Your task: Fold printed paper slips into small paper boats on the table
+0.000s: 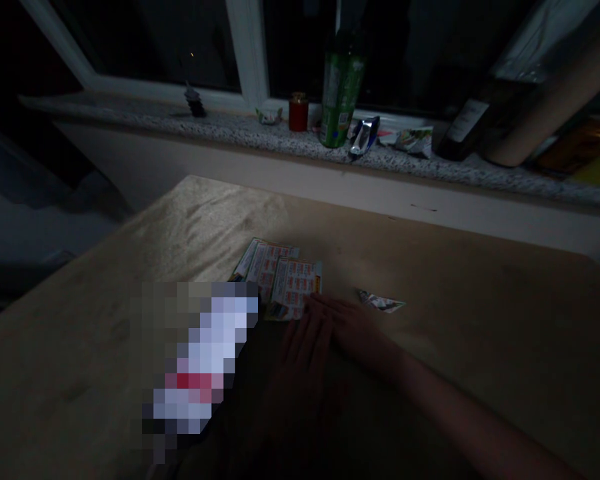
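Several printed cards with rows of orange and white boxes lie overlapping on the cloth-covered table, the nearest card (295, 287) on top of another card (261, 263). My left hand (304, 350) lies low in front of the nearest card, its fingers stretched out toward the lower edge. From the right, my right hand (353, 325) reaches in, fingers extended and fingertips at that card's lower right corner. Both hands are close together, dim, with no object visible in them. Just right of my right hand is a torn wrapper piece (381, 302).
A bright, pixelated oblong (213, 353) lies left of my hands on the table (455, 280). Along the granite windowsill (145, 120) stand a green can (341, 100), a red jar (299, 113), crumpled wrappers (365, 137), a dark bottle (463, 130) and a dark ridged object (195, 103).
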The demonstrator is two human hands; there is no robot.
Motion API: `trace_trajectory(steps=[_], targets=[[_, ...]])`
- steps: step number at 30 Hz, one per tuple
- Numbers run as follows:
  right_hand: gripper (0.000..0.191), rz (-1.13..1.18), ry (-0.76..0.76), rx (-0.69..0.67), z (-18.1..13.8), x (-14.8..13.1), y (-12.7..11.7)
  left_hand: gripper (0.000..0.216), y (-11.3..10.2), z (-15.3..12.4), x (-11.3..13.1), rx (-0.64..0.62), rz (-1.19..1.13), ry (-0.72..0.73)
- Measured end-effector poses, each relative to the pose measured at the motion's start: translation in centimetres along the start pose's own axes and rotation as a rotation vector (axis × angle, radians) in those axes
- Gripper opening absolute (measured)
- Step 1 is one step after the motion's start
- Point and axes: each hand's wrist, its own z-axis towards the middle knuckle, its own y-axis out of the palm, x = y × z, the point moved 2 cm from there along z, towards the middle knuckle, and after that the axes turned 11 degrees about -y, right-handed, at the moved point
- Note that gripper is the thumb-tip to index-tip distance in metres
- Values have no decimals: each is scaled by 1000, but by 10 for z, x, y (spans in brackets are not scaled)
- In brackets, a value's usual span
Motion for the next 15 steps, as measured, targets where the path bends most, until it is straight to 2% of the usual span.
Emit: trace_trajectory(steps=[3,8,15], targets=[[42,15,-3,27,-9,-2,0,69,-2,0,6,-13,11,61],[40,78,108,59,-4,2,-4,68,-3,-2,11,8,9,122],[36,63,113,32,34,7,0,66,-4,-1,6,61,38,9]])
